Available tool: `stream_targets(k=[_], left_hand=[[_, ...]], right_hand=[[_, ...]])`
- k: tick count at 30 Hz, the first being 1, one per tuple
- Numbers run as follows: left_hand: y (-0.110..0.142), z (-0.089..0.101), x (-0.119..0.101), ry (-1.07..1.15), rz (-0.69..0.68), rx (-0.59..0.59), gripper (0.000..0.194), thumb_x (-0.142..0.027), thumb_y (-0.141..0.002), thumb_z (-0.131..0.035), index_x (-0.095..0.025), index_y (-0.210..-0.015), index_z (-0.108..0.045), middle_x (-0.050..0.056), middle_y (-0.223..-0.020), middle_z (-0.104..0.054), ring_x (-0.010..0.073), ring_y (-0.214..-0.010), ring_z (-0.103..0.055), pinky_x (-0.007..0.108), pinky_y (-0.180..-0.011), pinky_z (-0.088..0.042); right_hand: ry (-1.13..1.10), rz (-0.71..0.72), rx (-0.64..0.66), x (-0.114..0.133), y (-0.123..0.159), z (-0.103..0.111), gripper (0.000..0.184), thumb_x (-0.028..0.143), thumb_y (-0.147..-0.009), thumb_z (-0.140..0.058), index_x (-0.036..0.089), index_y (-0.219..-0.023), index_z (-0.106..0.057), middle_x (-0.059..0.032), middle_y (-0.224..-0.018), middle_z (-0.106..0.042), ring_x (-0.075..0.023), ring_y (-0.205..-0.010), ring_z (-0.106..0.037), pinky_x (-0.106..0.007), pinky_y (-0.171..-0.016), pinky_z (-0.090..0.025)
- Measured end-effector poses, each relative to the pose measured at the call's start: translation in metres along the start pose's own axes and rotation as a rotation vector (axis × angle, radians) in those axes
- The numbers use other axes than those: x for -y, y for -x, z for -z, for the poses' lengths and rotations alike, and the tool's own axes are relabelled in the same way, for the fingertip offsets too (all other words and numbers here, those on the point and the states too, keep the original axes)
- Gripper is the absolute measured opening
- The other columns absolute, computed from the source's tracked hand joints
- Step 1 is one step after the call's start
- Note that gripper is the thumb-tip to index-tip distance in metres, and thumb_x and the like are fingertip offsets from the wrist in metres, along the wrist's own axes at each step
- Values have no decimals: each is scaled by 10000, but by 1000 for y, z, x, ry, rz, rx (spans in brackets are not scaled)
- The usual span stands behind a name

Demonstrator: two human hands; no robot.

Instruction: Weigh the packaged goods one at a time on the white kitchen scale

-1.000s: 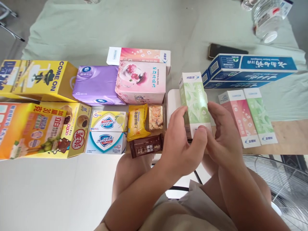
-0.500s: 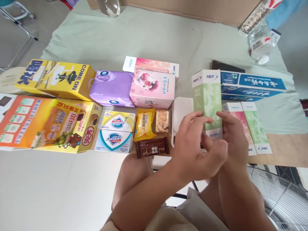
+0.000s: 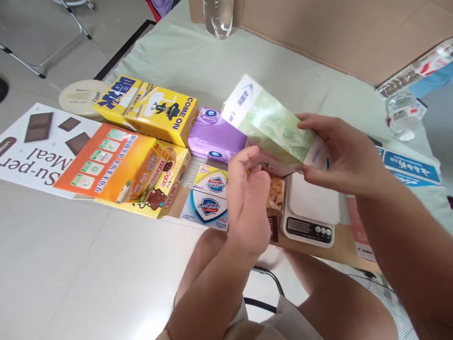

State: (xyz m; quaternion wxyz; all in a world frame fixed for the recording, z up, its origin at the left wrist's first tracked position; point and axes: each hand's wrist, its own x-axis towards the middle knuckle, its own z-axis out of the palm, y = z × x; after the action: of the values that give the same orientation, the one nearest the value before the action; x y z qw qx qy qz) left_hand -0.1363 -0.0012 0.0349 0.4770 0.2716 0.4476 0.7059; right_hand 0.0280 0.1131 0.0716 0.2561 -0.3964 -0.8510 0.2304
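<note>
My right hand (image 3: 339, 156) grips the lower end of a long pale green box (image 3: 269, 123) and holds it tilted in the air, its white top pointing up and left. My left hand (image 3: 247, 203) hovers just under the box with fingers loosely apart, holding nothing. Below the hands sits a white kitchen scale (image 3: 309, 212) with its plate bare. Two Safeguard soap boxes (image 3: 208, 198) lie just left of my left hand.
A yellow "COME ON" box (image 3: 152, 108), an orange box (image 3: 113, 165), a yellow pastry box (image 3: 159, 189) and a purple tissue pack (image 3: 212, 137) lie to the left. A blue box (image 3: 410, 167) lies at right. Water bottles (image 3: 218, 16) stand at the back.
The green box has been lifted higher and tipped to the left by my right hand. My left hand has let go of it. The view has swung left and the scale now shows.
</note>
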Motion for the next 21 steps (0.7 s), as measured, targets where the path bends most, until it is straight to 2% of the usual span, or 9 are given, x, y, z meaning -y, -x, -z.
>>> stream_targets(k=[2,4,5,7,11,16,21], left_hand=[[-7,7,-2,25,38,-71,393,-501,-983,-534,-258,-1292,-546,98,-1397,-662,244,-1458,-569,392,-1188,-511],[-12,11,-2,36,63,-109,426,-480,-976,-544,-261,-1342,-538,93,-1485,-627,241,-1517,-522,392,-1220,-491],[-14,13,-3,41,77,-112,449,-471,-972,-549,-262,-1370,-531,89,-1537,-597,243,-1545,-494,398,-1242,-474],[-18,15,-3,58,119,-111,509,-469,-958,-562,-257,-1417,-514,84,-1630,-518,246,-1587,-439,417,-1296,-420],[-27,18,-2,107,239,-108,577,-473,-928,-535,-248,-1458,-490,68,-1709,-425,240,-1626,-384,441,-1355,-332],[-34,19,-1,189,314,-132,561,-441,-869,-556,-274,-1403,-507,48,-1649,-521,232,-1616,-418,444,-1311,-417],[-31,13,0,172,290,-147,503,-462,-921,-500,-255,-1379,-516,78,-1602,-557,230,-1588,-460,421,-1259,-477]], right_hand=[[23,92,148,1,-28,-2,617,387,-725,-773,272,-1323,-671,-59,-1398,-731,-275,-1189,-733,-438,-991,-625],[87,92,239,3,-48,-6,639,335,-717,-710,265,-1351,-663,-43,-1265,-781,-232,-986,-745,-405,-874,-623],[110,81,272,3,-55,-8,651,327,-719,-684,273,-1367,-655,-34,-1240,-787,-222,-951,-738,-400,-870,-617],[142,65,303,3,-64,-12,642,334,-732,-657,302,-1374,-650,-18,-1281,-777,-226,-1004,-736,-405,-937,-611],[192,100,262,-1,-67,-22,606,333,-747,-657,340,-1353,-660,2,-1484,-680,-280,-1262,-701,-468,-1065,-601],[203,142,220,0,-68,-28,653,287,-733,-667,338,-1384,-678,1,-1537,-644,-316,-1378,-657,-554,-1138,-585],[239,53,243,12,-77,-30,594,214,-722,-733,376,-1293,-731,46,-1543,-640,-321,-1413,-637,-549,-1218,-538]])
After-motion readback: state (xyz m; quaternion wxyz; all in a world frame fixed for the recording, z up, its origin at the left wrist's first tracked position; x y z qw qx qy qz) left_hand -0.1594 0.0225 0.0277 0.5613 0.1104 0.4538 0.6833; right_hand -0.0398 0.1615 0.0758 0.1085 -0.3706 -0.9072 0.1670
